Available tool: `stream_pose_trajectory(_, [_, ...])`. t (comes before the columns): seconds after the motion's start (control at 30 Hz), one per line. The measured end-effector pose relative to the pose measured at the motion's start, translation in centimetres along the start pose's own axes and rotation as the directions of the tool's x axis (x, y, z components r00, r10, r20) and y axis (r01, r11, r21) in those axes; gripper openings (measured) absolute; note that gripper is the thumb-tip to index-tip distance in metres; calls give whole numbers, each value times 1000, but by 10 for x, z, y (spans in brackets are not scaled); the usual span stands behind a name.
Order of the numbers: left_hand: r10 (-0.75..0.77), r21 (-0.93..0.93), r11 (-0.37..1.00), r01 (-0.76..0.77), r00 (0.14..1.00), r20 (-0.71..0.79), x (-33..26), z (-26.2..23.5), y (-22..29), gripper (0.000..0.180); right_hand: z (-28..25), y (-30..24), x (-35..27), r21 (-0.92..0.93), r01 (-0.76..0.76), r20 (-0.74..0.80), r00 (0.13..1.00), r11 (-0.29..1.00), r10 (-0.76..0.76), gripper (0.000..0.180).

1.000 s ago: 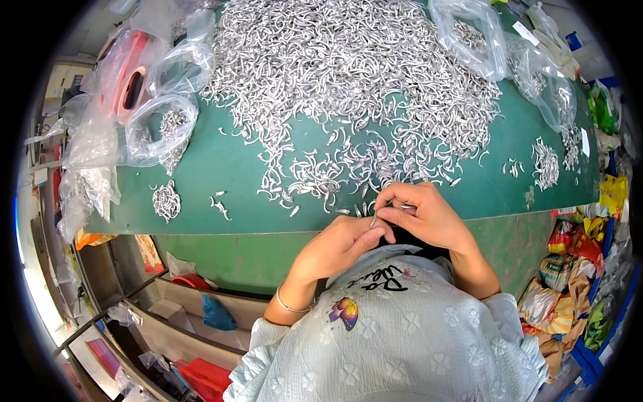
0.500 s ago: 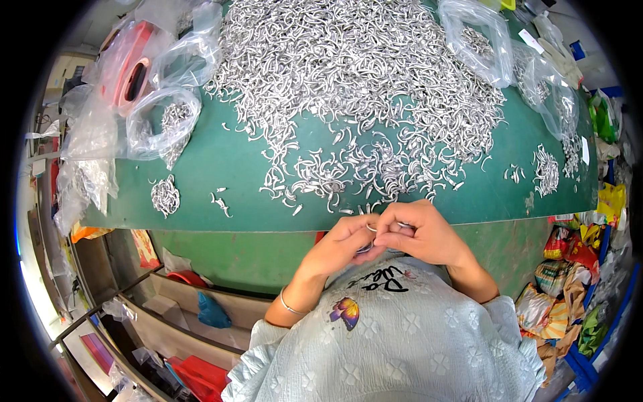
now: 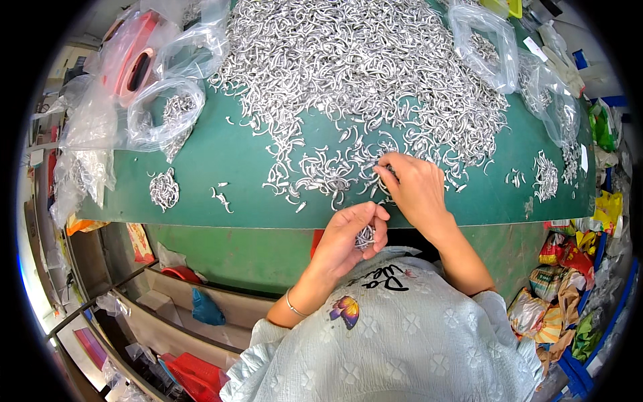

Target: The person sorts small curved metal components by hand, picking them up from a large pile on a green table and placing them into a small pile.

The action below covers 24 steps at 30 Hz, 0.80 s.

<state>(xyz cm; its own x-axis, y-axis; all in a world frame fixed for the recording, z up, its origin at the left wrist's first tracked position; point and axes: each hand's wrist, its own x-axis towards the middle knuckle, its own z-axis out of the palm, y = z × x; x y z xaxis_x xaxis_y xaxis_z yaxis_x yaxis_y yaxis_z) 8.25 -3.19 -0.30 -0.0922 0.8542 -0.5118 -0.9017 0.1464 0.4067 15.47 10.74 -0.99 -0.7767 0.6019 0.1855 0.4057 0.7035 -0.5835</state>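
A heap of small curved silver metal pieces (image 3: 348,60) covers the far middle of the green table (image 3: 241,194), thinning out toward me. My left hand (image 3: 351,234) is cupped at the table's front edge, its fingers curled around several metal pieces (image 3: 365,236) that show in the palm. At the near fringe of the heap is my right hand (image 3: 415,187), thumb and forefinger pinched at a curved metal piece (image 3: 375,169). The fingers partly cover this piece. The two hands are apart.
Small piles of pieces lie at left (image 3: 164,189) and right (image 3: 546,176). Clear plastic bags (image 3: 164,114) with pieces stand on both sides, beside a red-pink object (image 3: 137,67) at left. Below the table are a shelf (image 3: 181,311) and a red basket (image 3: 194,375); colourful packages (image 3: 536,315) fill the right side.
My hands were together at the table edge, working on a piece. The right hand has since moved up and away to the heap; the left has turned, showing pieces in its palm.
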Motion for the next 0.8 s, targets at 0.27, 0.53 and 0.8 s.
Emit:
stream_pose_trajectory(0.27, [56,-24,998,-57,998,-38,-8,-6,5,24,-9,-8,-2,81,-49,37,998,996,46,11])
stream_pose_trajectory(0.53, [12,-40,999,-12,1000,4,-9,-12,6,29,-22,-14,-3,163,-77,61,996,984,68,10])
stream_pose_trajectory(0.8, [42,-117,990,-79,956,-290,-7,16,12,28,-35,-23,-24,247,242,218,930,938,-297,11])
